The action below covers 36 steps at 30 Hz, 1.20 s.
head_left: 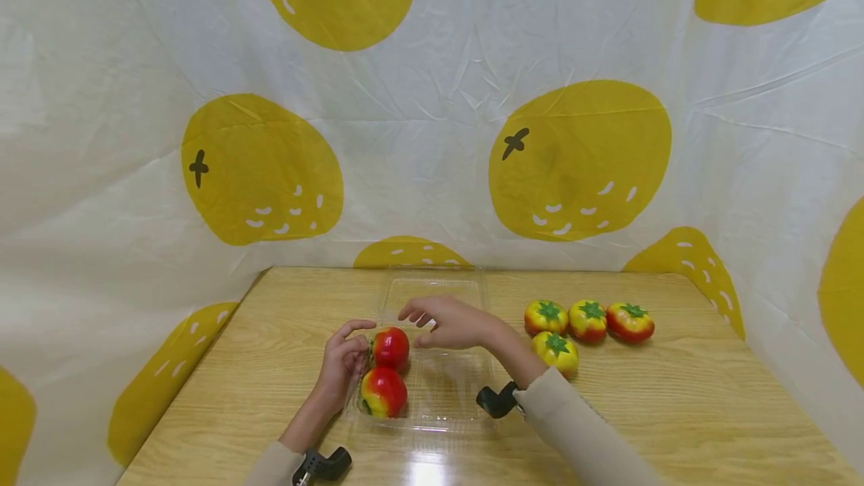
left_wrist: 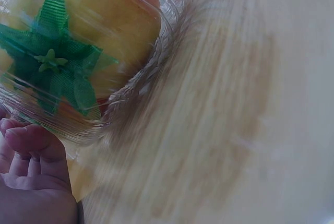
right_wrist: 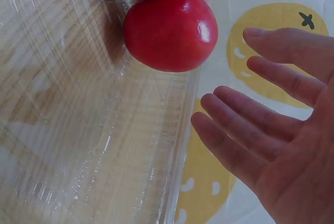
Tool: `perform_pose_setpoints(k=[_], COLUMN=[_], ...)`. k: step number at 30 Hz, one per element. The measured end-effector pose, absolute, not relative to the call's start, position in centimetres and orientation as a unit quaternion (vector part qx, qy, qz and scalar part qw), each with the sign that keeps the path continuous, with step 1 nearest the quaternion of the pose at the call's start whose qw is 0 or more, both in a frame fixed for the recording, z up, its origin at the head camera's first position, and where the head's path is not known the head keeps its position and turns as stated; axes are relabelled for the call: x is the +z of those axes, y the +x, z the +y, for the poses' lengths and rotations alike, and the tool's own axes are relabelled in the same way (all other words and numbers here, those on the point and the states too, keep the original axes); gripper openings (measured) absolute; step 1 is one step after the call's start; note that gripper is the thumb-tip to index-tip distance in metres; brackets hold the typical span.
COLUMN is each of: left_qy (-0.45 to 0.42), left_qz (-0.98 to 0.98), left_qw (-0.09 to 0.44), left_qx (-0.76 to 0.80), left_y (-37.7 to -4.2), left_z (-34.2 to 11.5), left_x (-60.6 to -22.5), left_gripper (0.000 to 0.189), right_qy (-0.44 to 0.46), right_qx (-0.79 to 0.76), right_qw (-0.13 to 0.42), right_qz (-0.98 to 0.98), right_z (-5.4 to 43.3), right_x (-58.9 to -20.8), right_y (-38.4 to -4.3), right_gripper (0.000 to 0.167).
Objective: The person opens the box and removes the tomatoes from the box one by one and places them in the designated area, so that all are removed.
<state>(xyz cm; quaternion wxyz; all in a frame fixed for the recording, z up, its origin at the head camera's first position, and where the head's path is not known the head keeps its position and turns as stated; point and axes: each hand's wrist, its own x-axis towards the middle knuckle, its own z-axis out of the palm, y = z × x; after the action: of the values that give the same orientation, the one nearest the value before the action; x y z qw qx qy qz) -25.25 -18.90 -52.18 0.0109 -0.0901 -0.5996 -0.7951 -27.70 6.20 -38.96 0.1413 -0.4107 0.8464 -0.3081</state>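
A clear plastic box (head_left: pixel 459 420) stands on the table with its lid (head_left: pixel 435 292) folded back. Two red-and-yellow toy tomatoes lie along its left side, a nearer tomato (head_left: pixel 383 393) and a farther tomato (head_left: pixel 391 349). My left hand (head_left: pixel 343 360) pinches the box at its left wall, fingers bent, beside the farther tomato. The left wrist view shows a green leafy top (left_wrist: pixel 52 59) through the plastic. Above the box, my right hand (head_left: pixel 454 323) holds nothing. Its spread fingers (right_wrist: pixel 250 125) are apart from the red tomato (right_wrist: pixel 171 31) in the right wrist view.
Several more toy tomatoes (head_left: pixel 587 321) with green tops sit on the wooden table (head_left: pixel 675 403) to the right of the box, by my right forearm. A white curtain (head_left: pixel 432 171) with yellow fruit prints hangs behind the table and at both sides.
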Motion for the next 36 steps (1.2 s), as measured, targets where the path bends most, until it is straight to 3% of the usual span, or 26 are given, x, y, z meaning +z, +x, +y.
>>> perform_pose_setpoints(k=[36], left_qy=[-0.107], left_qz=[-0.585], left_qw=[0.009], left_qx=[-0.804], left_y=[-25.2], left_z=[-19.0], left_x=[-52.3], left_gripper=[0.028], right_qy=[-0.427], right_qx=[-0.241], right_qw=[0.127], right_qz=[0.862], right_z=[3.3], right_x=[-40.1], right_y=[-28.0], right_gripper=[0.044])
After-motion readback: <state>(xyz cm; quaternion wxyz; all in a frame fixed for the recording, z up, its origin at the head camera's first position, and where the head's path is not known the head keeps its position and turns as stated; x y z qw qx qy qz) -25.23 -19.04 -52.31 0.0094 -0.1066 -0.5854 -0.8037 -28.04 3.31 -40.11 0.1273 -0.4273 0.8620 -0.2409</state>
